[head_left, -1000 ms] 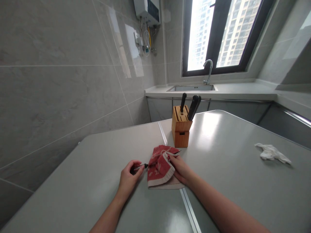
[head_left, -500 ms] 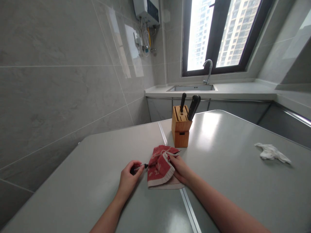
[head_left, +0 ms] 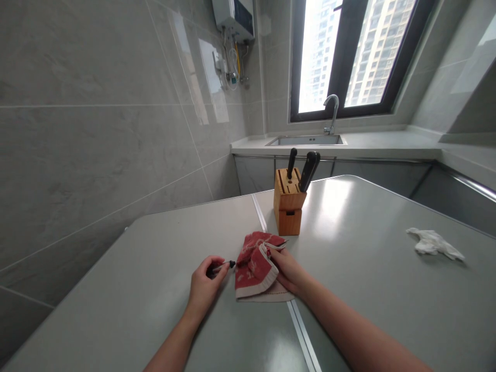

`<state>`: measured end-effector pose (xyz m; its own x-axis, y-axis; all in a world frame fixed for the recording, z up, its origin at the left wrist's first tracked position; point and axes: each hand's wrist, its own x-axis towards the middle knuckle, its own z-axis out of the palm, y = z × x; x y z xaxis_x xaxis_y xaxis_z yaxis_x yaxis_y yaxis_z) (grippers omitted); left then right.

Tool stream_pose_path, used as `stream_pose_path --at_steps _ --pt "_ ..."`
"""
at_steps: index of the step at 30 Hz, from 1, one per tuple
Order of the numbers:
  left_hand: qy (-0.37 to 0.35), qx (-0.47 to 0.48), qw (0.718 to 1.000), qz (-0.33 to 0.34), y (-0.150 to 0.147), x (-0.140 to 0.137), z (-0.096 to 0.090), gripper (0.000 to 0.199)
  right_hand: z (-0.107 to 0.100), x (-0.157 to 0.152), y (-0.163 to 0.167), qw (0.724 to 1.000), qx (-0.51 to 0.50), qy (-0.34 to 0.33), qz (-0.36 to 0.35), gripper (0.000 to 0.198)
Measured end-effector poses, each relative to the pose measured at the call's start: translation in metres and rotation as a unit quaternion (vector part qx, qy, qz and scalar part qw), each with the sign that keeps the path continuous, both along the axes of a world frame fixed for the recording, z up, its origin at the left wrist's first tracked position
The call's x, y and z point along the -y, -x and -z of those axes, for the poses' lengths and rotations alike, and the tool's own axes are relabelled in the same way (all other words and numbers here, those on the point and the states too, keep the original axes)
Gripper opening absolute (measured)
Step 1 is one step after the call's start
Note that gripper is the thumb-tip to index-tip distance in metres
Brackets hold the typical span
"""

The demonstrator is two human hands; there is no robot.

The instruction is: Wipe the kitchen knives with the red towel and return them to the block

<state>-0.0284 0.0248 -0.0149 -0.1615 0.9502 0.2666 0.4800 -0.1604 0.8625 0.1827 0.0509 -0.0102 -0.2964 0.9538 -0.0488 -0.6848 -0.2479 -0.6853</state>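
My left hand (head_left: 206, 284) is closed around a slim, pale object with a dark end (head_left: 232, 264). Most of that object is hidden in my fingers, so I cannot make out its kind. Its dark end points right, close to the edge of a red towel with a pale border (head_left: 256, 276). My right hand (head_left: 289, 268) grips the towel from the right side, its fingers partly under the folds. A thin, pointed edge shows at the towel's upper right corner, and I cannot tell what it belongs to.
A wooden knife block (head_left: 290, 219) with black-handled knives stands behind the towel. A crumpled white tissue (head_left: 434, 244) lies on the right of the grey table (head_left: 372, 289). A metal strip (head_left: 304, 336) crosses the tabletop. Beyond are a sink (head_left: 306, 140) and a faucet (head_left: 332, 113).
My left hand and the slim object have shifted very slightly left, away from the towel. The towel and my right hand look the same.
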Motion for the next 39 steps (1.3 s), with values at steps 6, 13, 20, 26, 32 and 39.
stream_pose_path --at_steps 6,13,20,26,32,39 --pt "-0.008 0.006 1.000 0.001 -0.0010 0.0006 -0.0029 0.029 -0.0017 0.0011 -0.0007 1.000 0.007 -0.006 -0.003 0.033" --pt "-0.002 -0.010 1.000 0.007 -0.0009 0.0012 -0.0038 0.026 0.0019 -0.0008 0.0006 1.000 -0.005 -0.008 0.002 0.031" --pt "0.000 -0.012 1.000 0.007 0.0008 0.0006 -0.0034 0.028 0.0025 -0.0004 0.0018 1.000 -0.016 0.003 0.013 0.033" --pt "0.017 -0.018 1.000 0.001 0.0004 0.0014 -0.0051 0.031 0.0012 -0.0011 0.0026 1.000 -0.003 0.016 0.018 0.031" --pt "0.033 0.005 0.999 0.002 0.0006 0.0015 -0.0038 0.034 0.0019 -0.0021 0.0042 1.000 0.002 0.010 0.023 0.029" --pt "0.033 0.008 0.999 0.013 0.0017 0.0014 -0.0010 0.032 0.0001 -0.0014 0.0037 1.000 0.006 0.013 0.020 0.030"
